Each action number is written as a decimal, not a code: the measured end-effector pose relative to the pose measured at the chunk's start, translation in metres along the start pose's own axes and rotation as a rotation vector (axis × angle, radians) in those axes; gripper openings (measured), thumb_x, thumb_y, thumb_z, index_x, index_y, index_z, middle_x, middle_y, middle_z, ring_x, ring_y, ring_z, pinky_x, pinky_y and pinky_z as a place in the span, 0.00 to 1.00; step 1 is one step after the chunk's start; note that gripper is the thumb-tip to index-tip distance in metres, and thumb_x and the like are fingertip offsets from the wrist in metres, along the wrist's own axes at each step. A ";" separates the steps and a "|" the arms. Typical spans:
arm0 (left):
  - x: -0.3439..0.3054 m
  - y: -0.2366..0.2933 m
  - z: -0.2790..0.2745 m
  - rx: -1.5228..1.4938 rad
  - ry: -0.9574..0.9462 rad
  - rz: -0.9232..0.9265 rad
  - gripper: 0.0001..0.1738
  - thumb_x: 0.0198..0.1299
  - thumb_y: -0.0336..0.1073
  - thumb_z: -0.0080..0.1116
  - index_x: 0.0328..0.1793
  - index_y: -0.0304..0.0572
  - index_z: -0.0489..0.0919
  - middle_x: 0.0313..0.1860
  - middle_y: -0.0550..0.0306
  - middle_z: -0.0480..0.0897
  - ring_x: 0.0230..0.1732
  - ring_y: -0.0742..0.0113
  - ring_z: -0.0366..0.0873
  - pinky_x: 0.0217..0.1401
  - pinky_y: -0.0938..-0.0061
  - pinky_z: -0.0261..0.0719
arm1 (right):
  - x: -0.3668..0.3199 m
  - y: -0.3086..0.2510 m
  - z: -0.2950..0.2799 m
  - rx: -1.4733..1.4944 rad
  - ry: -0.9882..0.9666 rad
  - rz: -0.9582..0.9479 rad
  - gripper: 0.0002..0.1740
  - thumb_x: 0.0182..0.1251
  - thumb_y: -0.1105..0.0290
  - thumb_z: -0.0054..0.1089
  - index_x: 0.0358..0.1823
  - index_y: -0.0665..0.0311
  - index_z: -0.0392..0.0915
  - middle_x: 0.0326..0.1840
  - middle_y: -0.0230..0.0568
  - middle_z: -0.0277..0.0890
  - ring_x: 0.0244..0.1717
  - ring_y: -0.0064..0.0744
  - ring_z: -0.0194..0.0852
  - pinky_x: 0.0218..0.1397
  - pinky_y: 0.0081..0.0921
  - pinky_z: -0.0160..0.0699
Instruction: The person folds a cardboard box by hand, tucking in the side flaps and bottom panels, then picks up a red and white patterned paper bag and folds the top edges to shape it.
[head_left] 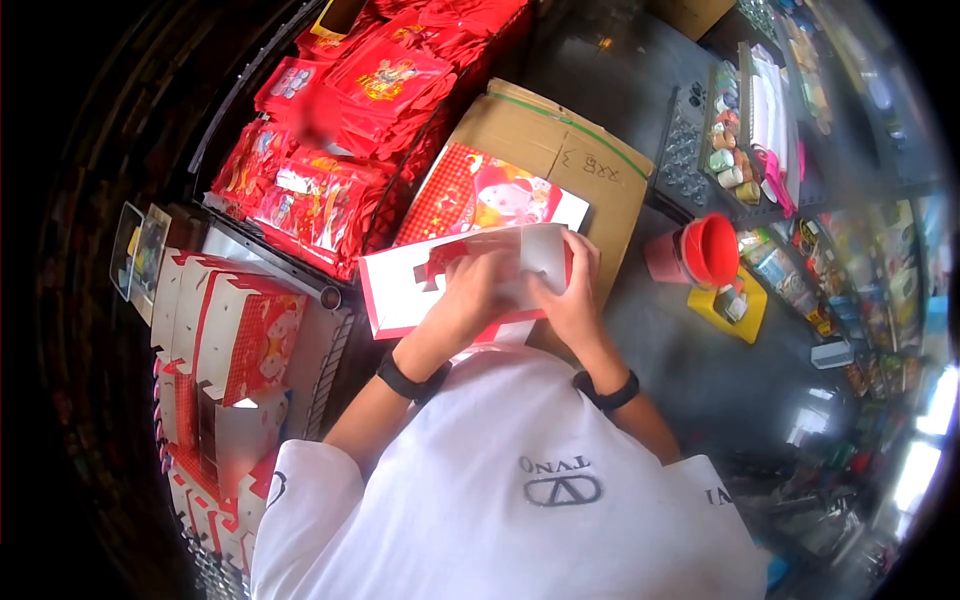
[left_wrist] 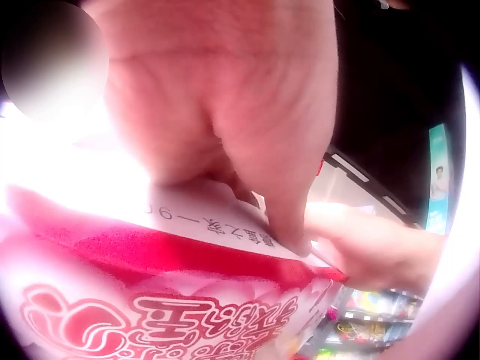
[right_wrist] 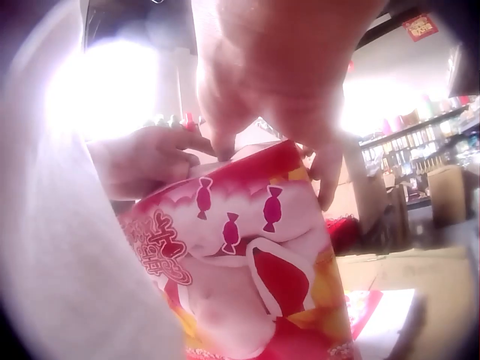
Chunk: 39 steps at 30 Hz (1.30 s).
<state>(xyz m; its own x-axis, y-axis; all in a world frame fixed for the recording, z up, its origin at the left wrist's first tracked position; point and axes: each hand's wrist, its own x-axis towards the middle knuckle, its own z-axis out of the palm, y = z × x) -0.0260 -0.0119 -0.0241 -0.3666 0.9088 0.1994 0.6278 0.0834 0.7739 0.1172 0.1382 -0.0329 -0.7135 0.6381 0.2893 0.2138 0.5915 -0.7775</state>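
A white and red printed cardboard box (head_left: pixel 395 285) lies across the front of the person's body with its open white inside up. The left hand (head_left: pixel 470 290) reaches over the opening, fingers bent at a white inner flap (left_wrist: pixel 187 210); its fingertips are partly hidden. Gripping the right end of the box is the right hand (head_left: pixel 572 290), thumb inside and fingers around the outer wall. In the right wrist view the printed side (right_wrist: pixel 247 255) with candy pictures faces the camera, and both hands meet near its top edge.
A flat printed box piece (head_left: pixel 480 195) lies on a large brown carton (head_left: pixel 600 165) ahead. Red packets (head_left: pixel 390 80) fill a rack at the left. Several formed boxes (head_left: pixel 245 330) stand at the lower left. Red buckets (head_left: pixel 700 250) and stocked shelves are to the right.
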 end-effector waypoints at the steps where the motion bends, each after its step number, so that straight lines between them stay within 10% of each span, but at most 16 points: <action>1: 0.000 0.001 -0.001 -0.004 -0.010 0.004 0.44 0.54 0.31 0.81 0.77 0.40 0.69 0.54 0.47 0.84 0.59 0.47 0.79 0.71 0.52 0.71 | 0.000 -0.001 0.000 0.005 0.014 0.021 0.45 0.63 0.70 0.79 0.79 0.65 0.63 0.74 0.53 0.64 0.76 0.53 0.66 0.78 0.44 0.70; 15: 0.000 0.003 -0.002 0.184 -0.012 0.241 0.35 0.54 0.30 0.78 0.70 0.47 0.80 0.61 0.50 0.83 0.65 0.50 0.78 0.70 0.54 0.75 | 0.004 0.004 0.008 0.012 0.059 0.269 0.42 0.66 0.64 0.80 0.71 0.70 0.60 0.71 0.59 0.67 0.72 0.54 0.71 0.74 0.43 0.73; 20: 0.005 0.037 -0.015 0.333 0.340 0.271 0.29 0.59 0.30 0.73 0.69 0.52 0.83 0.67 0.54 0.83 0.69 0.53 0.79 0.77 0.50 0.73 | -0.005 0.030 0.014 0.367 0.013 0.380 0.36 0.74 0.69 0.71 0.74 0.70 0.58 0.74 0.60 0.66 0.76 0.53 0.69 0.78 0.42 0.70; 29: 0.010 -0.001 0.010 0.256 0.116 0.224 0.24 0.59 0.36 0.71 0.64 0.53 0.88 0.68 0.57 0.85 0.70 0.53 0.80 0.82 0.51 0.69 | -0.002 0.031 -0.006 0.129 -0.041 0.011 0.28 0.76 0.77 0.59 0.76 0.67 0.69 0.82 0.52 0.63 0.85 0.49 0.59 0.87 0.42 0.55; 39: 0.010 -0.007 0.012 0.328 0.181 0.098 0.19 0.60 0.35 0.73 0.59 0.55 0.87 0.68 0.60 0.83 0.73 0.54 0.77 0.82 0.43 0.66 | 0.004 0.009 -0.025 -0.225 -0.145 -0.008 0.36 0.66 0.68 0.71 0.77 0.58 0.73 0.74 0.54 0.68 0.74 0.59 0.66 0.79 0.48 0.65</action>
<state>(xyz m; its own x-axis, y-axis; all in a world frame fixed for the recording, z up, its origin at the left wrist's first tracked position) -0.0261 0.0014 -0.0344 -0.3905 0.8346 0.3885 0.8415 0.1525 0.5183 0.1331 0.1583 -0.0254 -0.8004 0.5652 0.1997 0.3391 0.7016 -0.6267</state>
